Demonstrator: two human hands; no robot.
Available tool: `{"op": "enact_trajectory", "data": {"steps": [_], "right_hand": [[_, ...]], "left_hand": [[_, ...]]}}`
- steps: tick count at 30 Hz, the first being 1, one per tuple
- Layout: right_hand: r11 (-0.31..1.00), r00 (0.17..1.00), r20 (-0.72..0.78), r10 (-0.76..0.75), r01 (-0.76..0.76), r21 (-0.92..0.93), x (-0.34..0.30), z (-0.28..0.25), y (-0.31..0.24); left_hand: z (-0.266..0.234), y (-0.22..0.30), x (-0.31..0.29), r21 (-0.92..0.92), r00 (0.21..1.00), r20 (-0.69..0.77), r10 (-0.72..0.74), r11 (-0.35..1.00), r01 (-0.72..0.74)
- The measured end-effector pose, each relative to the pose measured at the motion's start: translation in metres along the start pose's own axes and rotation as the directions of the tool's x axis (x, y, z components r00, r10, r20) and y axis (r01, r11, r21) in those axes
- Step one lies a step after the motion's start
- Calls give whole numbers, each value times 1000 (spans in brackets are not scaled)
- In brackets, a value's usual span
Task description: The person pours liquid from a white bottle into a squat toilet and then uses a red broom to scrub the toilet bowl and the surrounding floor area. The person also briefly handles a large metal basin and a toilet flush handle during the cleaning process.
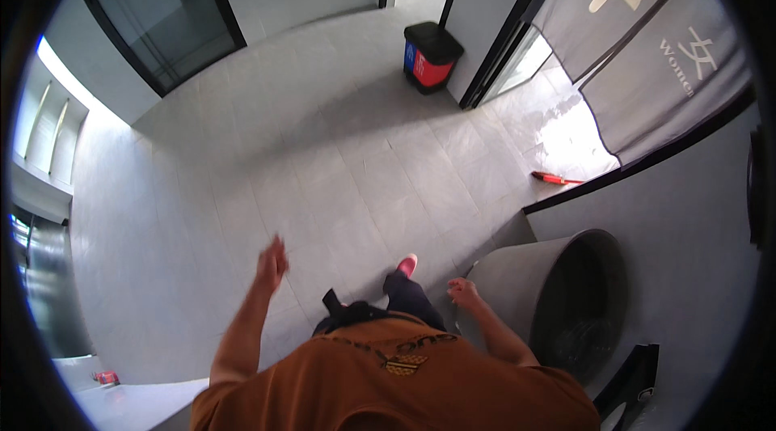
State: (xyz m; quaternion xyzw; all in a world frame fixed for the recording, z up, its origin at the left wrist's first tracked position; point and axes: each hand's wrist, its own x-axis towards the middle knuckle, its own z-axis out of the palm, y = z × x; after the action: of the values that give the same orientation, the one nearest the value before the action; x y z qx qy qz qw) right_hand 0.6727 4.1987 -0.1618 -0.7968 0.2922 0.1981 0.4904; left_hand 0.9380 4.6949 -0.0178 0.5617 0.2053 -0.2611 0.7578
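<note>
Head view: looking down on a grey tiled floor (347, 164).
Left hand (273, 263): above the floor, blurred, fingers curled; cannot tell how far open, or whether they grip anything.
Right hand (463, 292): fingers half curled, seemingly empty, just beside a grey tub (511, 269).
Tub: large, round, right side, dark inside.
Bin (432, 59): black-lidded, blue and red, farther ahead.

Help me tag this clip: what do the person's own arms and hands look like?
The left hand and right hand are bare, with no gloves or watch visible; blur leaves rings uncertain. The orange-brown shirt has short sleeves, leaving the forearms uncovered.
</note>
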Motion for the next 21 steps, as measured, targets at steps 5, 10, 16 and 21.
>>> {"op": "enact_trajectory", "data": {"steps": [5,10,16,21], "right_hand": [[994,997,27,77,-79,82,39,-48,2],[996,989,-122,-88,91,21,99,-111,-10],[968,874,-481,-70,177,180,148,-212,-96],[716,614,-696,373,286,637,169,-265,-88]], "left_hand": [[203,146,50,-540,893,344,292,839,-66],[348,175,95,-612,770,564,298,777,147],[499,173,188,-407,624,775,102,836,368],[595,130,261,-83,551,806,-218,880,468]]}}
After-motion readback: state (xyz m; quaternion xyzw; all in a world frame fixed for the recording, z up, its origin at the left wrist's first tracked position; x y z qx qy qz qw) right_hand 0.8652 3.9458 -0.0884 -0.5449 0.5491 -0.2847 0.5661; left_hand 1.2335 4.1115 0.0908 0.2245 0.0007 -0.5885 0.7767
